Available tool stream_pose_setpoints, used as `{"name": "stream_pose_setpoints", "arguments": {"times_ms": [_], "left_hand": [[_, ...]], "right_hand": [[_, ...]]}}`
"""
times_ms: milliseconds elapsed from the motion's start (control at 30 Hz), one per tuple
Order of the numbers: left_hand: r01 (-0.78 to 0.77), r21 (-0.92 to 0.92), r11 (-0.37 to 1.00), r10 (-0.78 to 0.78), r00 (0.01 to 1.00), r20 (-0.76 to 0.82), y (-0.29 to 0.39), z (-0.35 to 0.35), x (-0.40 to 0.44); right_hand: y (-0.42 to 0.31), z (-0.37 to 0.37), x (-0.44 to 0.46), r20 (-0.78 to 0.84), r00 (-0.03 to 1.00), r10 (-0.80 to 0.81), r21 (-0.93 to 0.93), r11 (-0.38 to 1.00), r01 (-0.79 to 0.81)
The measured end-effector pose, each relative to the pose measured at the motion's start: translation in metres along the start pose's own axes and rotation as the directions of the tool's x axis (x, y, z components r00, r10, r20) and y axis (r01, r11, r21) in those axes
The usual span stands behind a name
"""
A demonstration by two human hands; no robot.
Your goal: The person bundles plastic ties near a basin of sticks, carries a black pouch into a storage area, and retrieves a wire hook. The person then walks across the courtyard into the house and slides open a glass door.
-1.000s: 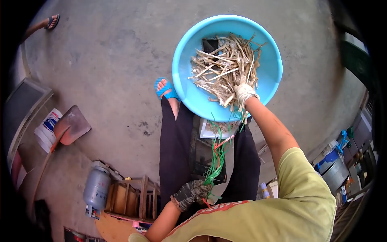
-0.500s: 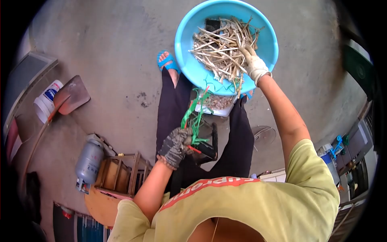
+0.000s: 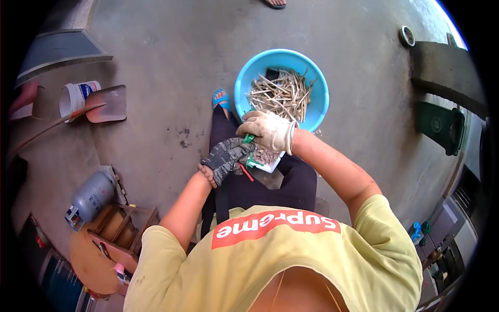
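Observation:
My left hand, in a dark grey knitted glove, is closed round a bundle of green plastic strips. A thin red piece sticks out below its fingers. My right hand, in a white knitted glove, is right beside it with fingers curled over the top of the strips; its fingertips are partly hidden. Just beyond stands a light blue basin holding dry, pale stalks and a small black object. Between my legs, a white container holds small brownish bits.
On the left, a shovel leans over a white bucket. A grey gas cylinder lies near a wooden stool. A green bin stands right. Another person's foot shows at the top.
My right hand has left the stalks in the basin and come back to the strips at my left hand. The view has shifted, so the basin appears lower and smaller.

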State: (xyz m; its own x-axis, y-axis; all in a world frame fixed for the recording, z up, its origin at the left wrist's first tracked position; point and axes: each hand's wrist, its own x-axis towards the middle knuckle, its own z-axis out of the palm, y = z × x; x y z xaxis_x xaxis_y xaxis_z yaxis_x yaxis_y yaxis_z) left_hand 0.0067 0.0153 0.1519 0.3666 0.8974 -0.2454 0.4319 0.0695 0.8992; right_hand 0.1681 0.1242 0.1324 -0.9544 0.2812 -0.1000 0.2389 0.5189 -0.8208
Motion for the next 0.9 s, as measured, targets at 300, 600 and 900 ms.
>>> {"name": "stream_pose_setpoints", "arguments": {"times_ms": [300, 600, 900], "left_hand": [[0.518, -0.239, 0.821, -0.5, 0.855, 0.135, 0.099, -0.055, -0.002], [0.387, -0.182, 0.904, -0.404, 0.912, -0.067, 0.127, -0.089, -0.037], [0.544, -0.182, 0.819, -0.569, 0.81, -0.14, 0.084, -0.132, -0.094]], "right_hand": [[-0.096, -0.103, -0.065, 0.0, 0.928, 0.373, 0.048, 0.927, -0.373], [-0.165, -0.183, -0.126, -0.217, 0.79, 0.573, 0.4, 0.791, -0.463], [-0.181, -0.205, -0.101, -0.371, 0.757, 0.538, 0.48, 0.809, -0.34]]}}
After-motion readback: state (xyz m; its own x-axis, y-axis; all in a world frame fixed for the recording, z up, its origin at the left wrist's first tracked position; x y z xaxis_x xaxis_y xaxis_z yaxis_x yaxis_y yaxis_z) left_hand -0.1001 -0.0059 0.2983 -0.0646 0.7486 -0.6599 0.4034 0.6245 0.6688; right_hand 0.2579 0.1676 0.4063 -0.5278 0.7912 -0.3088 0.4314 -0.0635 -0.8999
